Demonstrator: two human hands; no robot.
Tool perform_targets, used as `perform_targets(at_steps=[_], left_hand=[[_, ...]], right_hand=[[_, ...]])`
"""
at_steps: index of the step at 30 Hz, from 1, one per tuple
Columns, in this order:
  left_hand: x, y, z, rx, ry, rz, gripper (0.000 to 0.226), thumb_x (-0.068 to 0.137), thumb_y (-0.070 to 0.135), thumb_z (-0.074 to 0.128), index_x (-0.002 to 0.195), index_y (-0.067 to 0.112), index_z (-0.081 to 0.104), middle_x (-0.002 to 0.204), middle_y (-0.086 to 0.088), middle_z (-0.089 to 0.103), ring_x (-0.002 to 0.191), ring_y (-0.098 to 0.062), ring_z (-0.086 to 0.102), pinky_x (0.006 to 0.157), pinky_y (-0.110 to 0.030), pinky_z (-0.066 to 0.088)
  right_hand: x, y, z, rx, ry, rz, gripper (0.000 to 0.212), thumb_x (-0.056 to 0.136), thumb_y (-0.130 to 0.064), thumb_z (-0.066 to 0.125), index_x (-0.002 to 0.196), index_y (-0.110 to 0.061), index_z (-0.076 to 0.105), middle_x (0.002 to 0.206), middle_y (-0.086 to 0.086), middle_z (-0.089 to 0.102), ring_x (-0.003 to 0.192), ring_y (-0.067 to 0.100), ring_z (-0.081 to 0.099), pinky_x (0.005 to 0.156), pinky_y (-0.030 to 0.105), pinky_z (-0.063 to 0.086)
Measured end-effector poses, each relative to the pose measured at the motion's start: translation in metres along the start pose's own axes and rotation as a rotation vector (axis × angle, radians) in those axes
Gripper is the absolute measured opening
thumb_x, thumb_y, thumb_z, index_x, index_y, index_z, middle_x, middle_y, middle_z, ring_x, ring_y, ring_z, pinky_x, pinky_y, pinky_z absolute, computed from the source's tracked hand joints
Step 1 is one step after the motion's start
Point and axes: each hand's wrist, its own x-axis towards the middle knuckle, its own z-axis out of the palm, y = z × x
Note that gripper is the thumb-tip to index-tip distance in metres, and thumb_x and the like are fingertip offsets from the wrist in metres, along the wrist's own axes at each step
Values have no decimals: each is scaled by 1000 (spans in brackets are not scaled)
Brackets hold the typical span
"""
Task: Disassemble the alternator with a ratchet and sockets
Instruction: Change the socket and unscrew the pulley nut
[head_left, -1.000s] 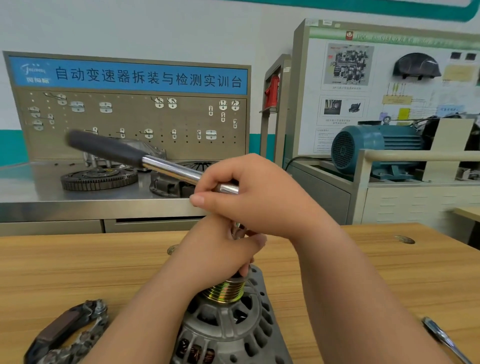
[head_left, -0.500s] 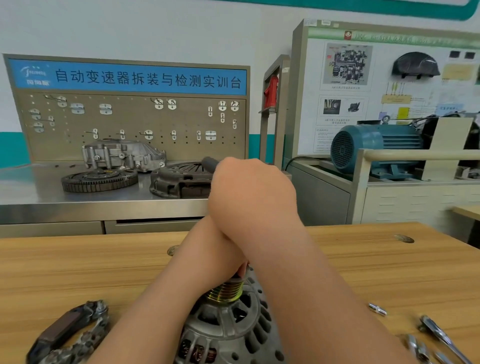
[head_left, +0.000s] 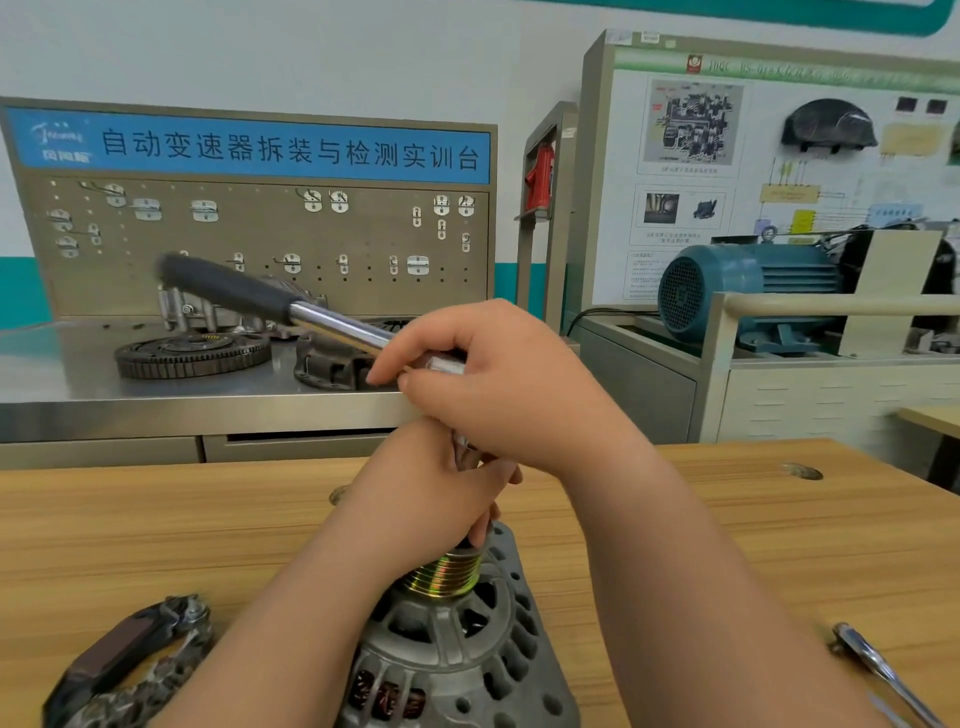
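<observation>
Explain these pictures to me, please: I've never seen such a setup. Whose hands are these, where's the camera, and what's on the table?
No robot here: a person works with bare hands, and one wide camera worn on the head looks forward and down at them. On the wooden table stands an alternator, a car's generator, with a grooved pulley on top. The right hand grips a ratchet near its head; its black handle points away to the left. The left hand curls round the socket beneath, just above the pulley; the bolt itself is hidden. A dark part lies at the table's left and a chrome tool at its right. Behind stand a steel bench with a gear ring and a blue motor.
</observation>
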Motion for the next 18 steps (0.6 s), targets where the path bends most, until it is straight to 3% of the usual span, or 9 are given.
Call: perform_targets(at_steps=[1,3,5,6,9,11,13,15,18], left_hand=[[0,1,1,78,0,4,48,89,2,47,45,20,48,37,3,48,47,0,57,47,-5,39],[1,4,0,222,9,20,49,93,0,43,48,19,37,50,4,40,48,-3,43,50,-3,37],[2,6,-1,255,29,22,48,97,0,42,54,17,29,58,5,32,52,0,29,55,-3,37],[2,6,-1,267,10,17,48,97,-1,41,53,16,29,55,4,34,51,-2,31,55,-3,37],[1,4,-1,176,-12,-2,48,86,0,47,42,19,42,36,9,51,44,4,50,47,-5,38],[0,0,0,17,3,-18,39,78,8,52,40,18,53,40,7,58,42,2,54,46,-8,41],[1,-3,0,-105,-8,-13,27,81,14,58,56,21,64,47,1,62,54,-8,64,62,-21,52],[1,-5,0,-128,-30,16,15,85,16,60,71,18,65,48,2,63,61,-14,67,71,-30,54],[2,-7,0,-112,-48,42,14,89,18,58,77,20,64,46,2,62,60,-7,67,72,-28,53]], right_hand=[[1,-6,4,-151,24,51,26,89,-14,54,91,-34,71,89,-16,65,78,9,59,65,28,48],[3,-14,9,-408,54,137,13,92,-15,50,86,-21,60,78,-2,56,70,20,52,54,29,36],[4,-18,10,-475,104,211,28,92,-11,48,68,-16,35,65,1,38,56,22,37,47,27,23],[4,-18,10,-500,107,230,33,91,-9,48,65,-17,29,63,1,34,52,19,31,46,26,20],[4,-10,9,-493,111,116,15,91,-13,49,76,-17,52,67,0,49,55,17,41,48,27,28],[2,-5,6,-371,35,44,20,90,-16,50,89,-28,67,81,-10,63,64,6,54,56,27,42],[0,2,1,-71,3,-18,28,87,-12,55,85,-36,70,89,-17,68,76,-1,61,68,30,53],[-3,10,-6,186,-22,-95,32,85,-2,59,87,-30,73,92,-13,72,87,8,66,80,34,55],[-6,17,-9,377,-71,-191,33,84,8,61,90,-22,73,92,-5,72,96,17,66,87,33,54]])
